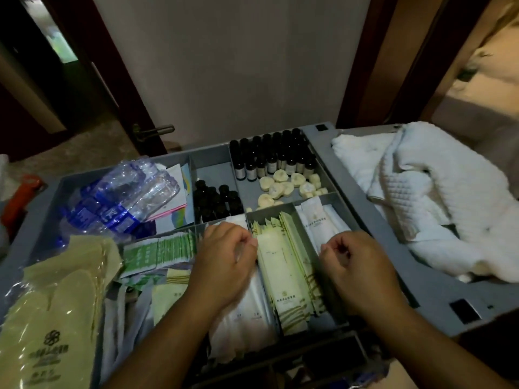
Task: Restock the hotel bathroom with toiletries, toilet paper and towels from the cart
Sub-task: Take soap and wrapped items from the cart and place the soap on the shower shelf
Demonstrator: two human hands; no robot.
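On the cart tray (438,299), the left hand (224,262) curled over white packets (247,313) and the right hand (356,265) curled beside cream packets (283,265); whether either gripped anything could not be told. Farther off stood dark bottles (275,158), with towels (421,192) to the right.

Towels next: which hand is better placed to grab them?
Right. The right hand sits over the rightmost packets, nearest the white towels piled just right of the tray. The left hand is over the middle packets and would have to cross the right arm.
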